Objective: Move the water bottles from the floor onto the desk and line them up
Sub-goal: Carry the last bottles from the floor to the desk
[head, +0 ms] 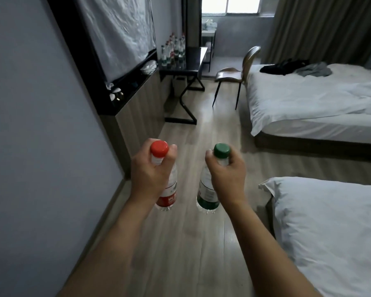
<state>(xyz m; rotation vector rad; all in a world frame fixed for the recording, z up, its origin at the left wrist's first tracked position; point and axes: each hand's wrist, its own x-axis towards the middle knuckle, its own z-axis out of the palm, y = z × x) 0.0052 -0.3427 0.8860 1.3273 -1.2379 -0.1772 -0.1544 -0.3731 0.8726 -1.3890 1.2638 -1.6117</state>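
My left hand (151, 170) grips the neck of a clear bottle with a red cap and red label (167, 197), held upright above the wooden floor. My right hand (226, 173) grips the neck of a bottle with a green cap and green label (208, 196), also upright and off the floor. The two bottles hang side by side, apart. Far ahead on the left stands the black desk (193, 65), with several red- and green-labelled bottles (174, 51) standing in rows on its back part near the wall.
A chair (234, 73) stands to the right of the desk. Two white beds (313, 103) line the right side, the nearer one (330, 228) close to my right arm. A dark shelf (124, 91) runs along the left wall. A wooden-floor aisle (212, 125) leads to the desk.
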